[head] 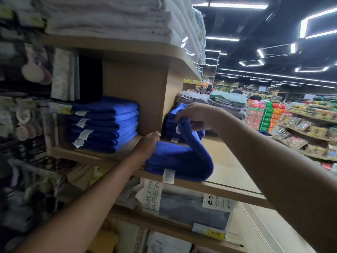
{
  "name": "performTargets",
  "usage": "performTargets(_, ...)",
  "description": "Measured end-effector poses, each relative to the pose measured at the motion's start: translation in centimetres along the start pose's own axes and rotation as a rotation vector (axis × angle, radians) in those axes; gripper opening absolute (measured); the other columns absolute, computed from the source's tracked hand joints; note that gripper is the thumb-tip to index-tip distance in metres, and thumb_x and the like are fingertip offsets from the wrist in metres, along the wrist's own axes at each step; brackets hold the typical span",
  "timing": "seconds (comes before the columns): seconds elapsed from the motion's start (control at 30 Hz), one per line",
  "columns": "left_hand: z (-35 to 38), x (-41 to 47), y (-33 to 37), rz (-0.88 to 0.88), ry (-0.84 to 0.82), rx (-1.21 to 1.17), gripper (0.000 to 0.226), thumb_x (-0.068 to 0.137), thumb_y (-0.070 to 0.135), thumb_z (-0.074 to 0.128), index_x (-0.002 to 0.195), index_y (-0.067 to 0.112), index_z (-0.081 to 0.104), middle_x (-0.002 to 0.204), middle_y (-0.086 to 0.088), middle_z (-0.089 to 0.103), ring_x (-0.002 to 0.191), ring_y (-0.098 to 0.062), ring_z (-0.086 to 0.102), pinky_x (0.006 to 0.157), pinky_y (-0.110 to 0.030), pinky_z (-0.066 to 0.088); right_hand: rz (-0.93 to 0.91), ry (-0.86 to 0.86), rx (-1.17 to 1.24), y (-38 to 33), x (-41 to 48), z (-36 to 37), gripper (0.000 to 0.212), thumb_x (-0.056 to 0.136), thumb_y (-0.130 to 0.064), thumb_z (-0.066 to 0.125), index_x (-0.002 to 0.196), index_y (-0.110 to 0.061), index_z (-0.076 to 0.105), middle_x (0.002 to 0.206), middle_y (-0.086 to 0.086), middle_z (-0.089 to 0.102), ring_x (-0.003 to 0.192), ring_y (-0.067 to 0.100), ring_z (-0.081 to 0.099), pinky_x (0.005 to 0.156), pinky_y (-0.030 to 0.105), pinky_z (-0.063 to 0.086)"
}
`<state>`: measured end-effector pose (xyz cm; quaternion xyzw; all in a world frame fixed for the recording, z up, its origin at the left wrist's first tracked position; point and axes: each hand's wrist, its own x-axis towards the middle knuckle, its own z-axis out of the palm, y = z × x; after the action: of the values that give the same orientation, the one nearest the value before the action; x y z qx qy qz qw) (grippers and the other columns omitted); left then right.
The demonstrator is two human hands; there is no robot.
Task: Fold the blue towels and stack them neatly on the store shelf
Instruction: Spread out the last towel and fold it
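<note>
Head view: the left hand [148,143] reaches forward, fingers straight (touching the blue towel [182,161]). The right hand [197,115] pinches its raised fold.

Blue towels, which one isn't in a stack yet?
The bunched towel at the shelf's front edge, gripped by the right hand; the others lie folded in stacks.

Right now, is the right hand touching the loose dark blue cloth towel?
Touching. Head view: the right hand pinches a raised fold of the towel.
</note>
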<state>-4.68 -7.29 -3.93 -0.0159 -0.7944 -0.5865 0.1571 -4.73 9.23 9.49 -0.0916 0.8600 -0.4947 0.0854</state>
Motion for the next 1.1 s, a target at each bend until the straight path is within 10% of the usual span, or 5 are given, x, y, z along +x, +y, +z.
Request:
performTargets(0.23,-0.9,0.4,-1.6,-0.039,0.015,-0.093,0.025,0.105,0.031,0.044,0.098,0.018,0.065,0.111,-0.013,0.068,0.112,-0.032,0.064,0.103,-0.049,0.049,0.028,-0.129,-0.301,2.4,2.0,8.2,0.027,0.098,-0.018,0.054,0.072,-0.017,0.051,0.049,0.002,0.043,0.042,0.011,0.042,0.052,0.021,0.052)
performTargets(0.4,-0.3,0.8,-1.1,-0.016,0.024,-0.188,0.034,0.098,0.012,0.049,0.076,0.024,0.072,0.078,0.003,0.066,0.084,-0.019,0.056,0.077,-0.025,0.045,-0.203,0.045,-0.352,4.5,1.4,5.9,0.018,0.1,-0.021,0.054,0.083,-0.014,0.058,0.081,0.01,0.059,0.074,0.025,0.06,0.059,0.029,0.05)
performTargets(0.53,-0.2,1.1,0.3,0.121,-0.055,0.185,0.049,0.097,0.005,0.046,0.146,0.007,0.048,0.143,-0.005,0.052,0.134,-0.017,0.046,0.105,-0.019,0.03,-0.294,0.136,-0.876,8.8,0.6,4.7,0.041,0.103,-0.044,0.039,0.113,-0.012,0.062,0.134,0.009,0.057,0.13,0.031,0.048,0.102,0.043,0.041)
performTargets(0.77,1.2,0.2,2.0,0.137,-0.317,0.866,0.041,0.1,0.02,0.036,0.132,0.006,0.056,0.146,-0.016,0.051,0.131,-0.031,0.05,0.107,-0.037,0.039,-0.264,0.067,-0.999,12.0,0.9,5.7,0.068,0.102,-0.06,0.021,0.152,-0.018,0.038,0.164,-0.003,0.031,0.152,0.02,0.023,0.121,0.043,0.018)
performTargets(1.1,5.0,-1.0,2.1,0.191,-0.48,0.846,0.05,0.109,0.025,0.031,0.151,-0.001,0.035,0.163,-0.018,0.028,0.15,-0.026,0.025,0.121,-0.032,0.017,-0.188,0.066,-1.02,14.5,-0.9,0.8,0.073,0.101,-0.066,0.019,0.157,-0.022,0.032,0.169,-0.004,0.02,0.155,0.018,0.016,0.123,0.041,0.01)
